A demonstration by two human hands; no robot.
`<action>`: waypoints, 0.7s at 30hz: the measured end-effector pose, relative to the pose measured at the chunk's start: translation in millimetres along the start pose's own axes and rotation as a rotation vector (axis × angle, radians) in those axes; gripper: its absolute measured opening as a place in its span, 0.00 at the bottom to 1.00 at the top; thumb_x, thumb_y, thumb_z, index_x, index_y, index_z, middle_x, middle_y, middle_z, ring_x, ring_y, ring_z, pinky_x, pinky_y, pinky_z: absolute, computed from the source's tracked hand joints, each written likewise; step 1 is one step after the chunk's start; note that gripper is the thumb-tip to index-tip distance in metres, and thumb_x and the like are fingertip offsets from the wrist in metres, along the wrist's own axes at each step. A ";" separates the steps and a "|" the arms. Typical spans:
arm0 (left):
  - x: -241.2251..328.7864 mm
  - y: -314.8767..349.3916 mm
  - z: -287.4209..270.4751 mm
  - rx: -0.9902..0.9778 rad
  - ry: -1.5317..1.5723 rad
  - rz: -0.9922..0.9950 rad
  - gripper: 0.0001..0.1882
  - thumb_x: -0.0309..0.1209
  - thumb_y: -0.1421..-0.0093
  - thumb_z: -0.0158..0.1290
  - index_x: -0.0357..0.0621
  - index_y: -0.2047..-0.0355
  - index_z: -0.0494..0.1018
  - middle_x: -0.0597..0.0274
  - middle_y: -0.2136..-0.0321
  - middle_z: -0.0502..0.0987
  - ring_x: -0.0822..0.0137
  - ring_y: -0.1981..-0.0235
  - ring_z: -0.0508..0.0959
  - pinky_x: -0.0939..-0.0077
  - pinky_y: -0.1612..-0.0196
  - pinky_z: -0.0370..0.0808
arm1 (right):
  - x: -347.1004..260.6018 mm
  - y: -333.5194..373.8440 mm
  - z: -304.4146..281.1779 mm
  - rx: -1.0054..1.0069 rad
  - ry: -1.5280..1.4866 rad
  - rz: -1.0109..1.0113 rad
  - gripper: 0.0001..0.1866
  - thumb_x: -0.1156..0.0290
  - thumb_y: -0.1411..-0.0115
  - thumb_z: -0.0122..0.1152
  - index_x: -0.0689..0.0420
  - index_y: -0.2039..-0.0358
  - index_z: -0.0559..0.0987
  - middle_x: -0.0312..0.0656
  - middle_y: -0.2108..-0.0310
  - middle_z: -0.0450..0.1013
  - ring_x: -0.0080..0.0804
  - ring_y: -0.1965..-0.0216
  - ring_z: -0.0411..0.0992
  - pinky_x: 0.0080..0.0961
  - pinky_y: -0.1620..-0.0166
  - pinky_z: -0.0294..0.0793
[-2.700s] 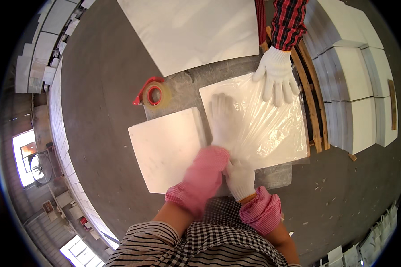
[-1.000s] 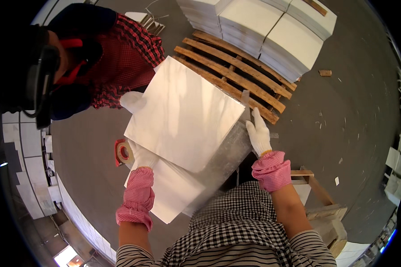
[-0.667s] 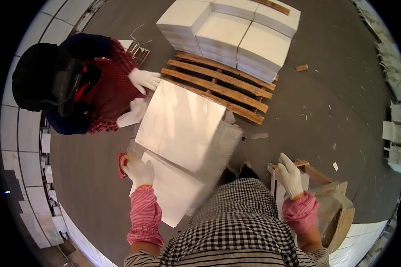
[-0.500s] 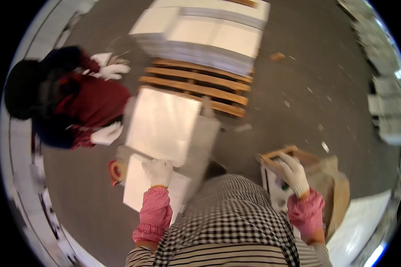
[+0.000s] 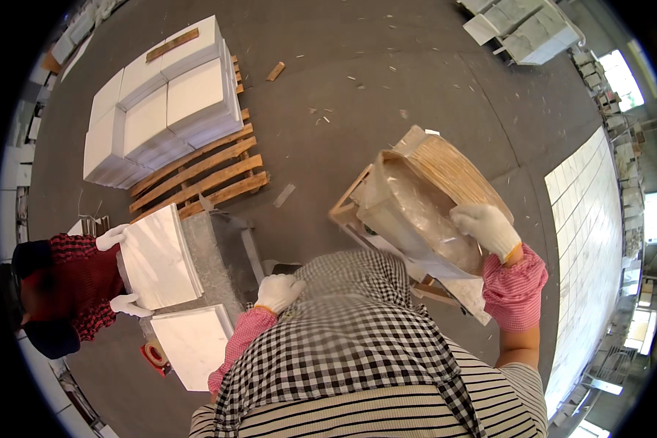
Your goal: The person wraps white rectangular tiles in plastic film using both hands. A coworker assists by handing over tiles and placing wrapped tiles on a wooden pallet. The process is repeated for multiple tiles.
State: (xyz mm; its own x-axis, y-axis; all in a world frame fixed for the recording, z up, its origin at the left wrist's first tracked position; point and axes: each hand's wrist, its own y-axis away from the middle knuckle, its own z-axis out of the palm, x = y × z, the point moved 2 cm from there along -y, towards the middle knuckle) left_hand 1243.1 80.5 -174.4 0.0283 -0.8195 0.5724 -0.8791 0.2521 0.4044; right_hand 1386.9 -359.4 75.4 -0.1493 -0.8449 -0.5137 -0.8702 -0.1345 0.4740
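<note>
Clear plastic film lies crumpled and glossy inside an open-topped box to the person's right, a brown corrugated wall standing along the box's far side. The right hand, gloved in white, is over the near end of this box with its fingers bent down toward the film. Whether that grip is closed on a sheet cannot be told; the fingertips are not clear enough. The left hand, likewise gloved, is in front of the checked apron with the fingers loosely curled; nothing is seen in it, and how far its grip is closed cannot be told.

Two stacks of white veined slabs stand on the counter to the left. A co-worker's far hand is at the edge of the far stack; the co-worker's near hand is by its near corner, contact uncertain. A red tape dispenser is just beside the near stack.

Assessment: the step in hand appears to be fetching film. The next move calls for a firm pinch on a single sheet and a steady lift clear of the box wall.
</note>
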 end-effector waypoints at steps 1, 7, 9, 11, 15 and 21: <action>11.2 -0.2 0.5 0.009 0.000 0.033 0.23 0.49 0.37 0.51 0.45 0.73 0.86 0.49 0.73 0.84 0.44 0.69 0.83 0.50 0.60 0.79 | 15.0 6.2 4.8 0.008 0.084 0.016 0.17 0.61 0.31 0.58 0.57 0.51 0.85 0.49 0.57 0.84 0.46 0.54 0.81 0.37 0.49 0.78; 49.6 12.1 1.6 0.056 -0.009 -0.043 0.22 0.50 0.37 0.54 0.45 0.72 0.86 0.49 0.72 0.84 0.45 0.68 0.84 0.52 0.59 0.80 | 42.9 24.6 6.3 -0.020 0.220 -0.028 0.21 0.58 0.35 0.64 0.51 0.44 0.84 0.54 0.50 0.81 0.53 0.47 0.79 0.41 0.43 0.77; 55.0 15.5 3.6 0.049 -0.020 -0.090 0.22 0.50 0.37 0.54 0.44 0.72 0.86 0.48 0.72 0.84 0.44 0.68 0.84 0.51 0.59 0.80 | 30.8 29.0 12.1 0.051 0.176 -0.152 0.22 0.59 0.36 0.66 0.49 0.42 0.83 0.54 0.50 0.81 0.53 0.47 0.79 0.40 0.43 0.77; 64.2 16.4 -0.6 0.075 -0.040 -0.096 0.22 0.49 0.37 0.54 0.44 0.72 0.86 0.48 0.71 0.84 0.44 0.67 0.83 0.51 0.59 0.79 | 18.3 27.1 20.1 0.081 0.144 -0.279 0.22 0.63 0.39 0.68 0.51 0.44 0.83 0.52 0.50 0.81 0.51 0.49 0.80 0.38 0.44 0.77; 94.7 7.0 -27.5 -0.017 -0.085 -0.099 0.23 0.47 0.32 0.50 0.43 0.62 0.86 0.45 0.62 0.85 0.44 0.57 0.83 0.53 0.50 0.78 | 31.6 6.2 25.8 -0.013 0.037 -0.477 0.13 0.71 0.40 0.68 0.60 0.55 0.84 0.43 0.59 0.82 0.37 0.59 0.80 0.31 0.53 0.79; 173.1 -14.8 -90.3 0.506 0.038 0.268 0.25 0.38 0.39 0.62 0.38 0.45 0.79 0.44 0.47 0.81 0.44 0.44 0.79 0.54 0.40 0.74 | -2.3 21.9 -14.3 -0.062 -0.420 -0.244 0.06 0.74 0.35 0.61 0.62 0.62 0.83 0.41 0.67 0.79 0.27 0.65 0.75 0.27 0.57 0.77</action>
State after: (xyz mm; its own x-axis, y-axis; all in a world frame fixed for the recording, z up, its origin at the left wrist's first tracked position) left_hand 1303.9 -18.6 -16.9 -0.2176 -0.7393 0.6372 -0.9760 0.1629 -0.1444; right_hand 1374.9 -367.9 97.2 -0.1320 -0.5045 -0.8532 -0.8756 -0.3441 0.3390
